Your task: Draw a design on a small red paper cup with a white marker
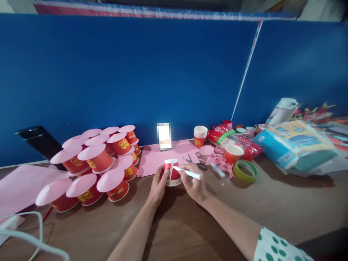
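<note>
My left hand [158,183] grips a red paper cup [171,173] turned upside down, held just above the wooden table [272,203]. My right hand [193,183] pinches a white pen [187,173] whose tip touches the side of that cup. A white zigzag line runs round the cup near its rim. Both hands sit at the middle of the table, in front of a pink paper sheet [163,156].
A pile of red cups capped with pink paper discs [95,163] lies at the left. Scissors [194,162], a glue stick [217,170], a tape roll [245,171], a cup stack [200,136], an upright cup [233,153] and packets [288,145] lie right. A blue partition [136,72] backs the table.
</note>
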### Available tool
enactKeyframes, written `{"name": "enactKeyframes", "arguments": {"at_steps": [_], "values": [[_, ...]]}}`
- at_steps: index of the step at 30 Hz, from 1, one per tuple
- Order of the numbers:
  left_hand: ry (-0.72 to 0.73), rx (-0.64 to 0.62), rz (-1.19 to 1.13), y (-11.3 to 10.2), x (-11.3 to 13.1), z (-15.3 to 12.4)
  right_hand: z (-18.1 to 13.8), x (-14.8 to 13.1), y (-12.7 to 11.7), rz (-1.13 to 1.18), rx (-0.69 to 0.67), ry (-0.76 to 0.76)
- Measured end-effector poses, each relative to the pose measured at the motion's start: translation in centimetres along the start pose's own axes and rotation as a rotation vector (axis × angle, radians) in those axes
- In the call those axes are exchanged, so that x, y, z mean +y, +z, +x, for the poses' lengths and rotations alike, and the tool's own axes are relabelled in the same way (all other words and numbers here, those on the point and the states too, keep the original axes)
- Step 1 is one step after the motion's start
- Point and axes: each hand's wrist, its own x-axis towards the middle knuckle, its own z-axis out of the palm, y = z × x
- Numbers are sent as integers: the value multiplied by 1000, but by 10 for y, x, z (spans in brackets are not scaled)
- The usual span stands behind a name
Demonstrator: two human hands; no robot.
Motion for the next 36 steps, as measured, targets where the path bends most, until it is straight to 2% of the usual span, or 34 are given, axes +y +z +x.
{"name": "enactKeyframes", "arguments": {"at_steps": [12, 18, 26, 36], "values": [[-19, 50, -41, -4, -9, 5, -1, 2, 0, -7, 44, 13], [-75, 88, -44, -7, -11, 6, -1, 0, 1, -3, 32, -10], [-46, 28, -67, -3, -7, 4, -1, 0, 1, -9, -15, -6], [-51, 89, -39, -3, -6, 3, -2, 2, 1, 0, -29, 21]]}}
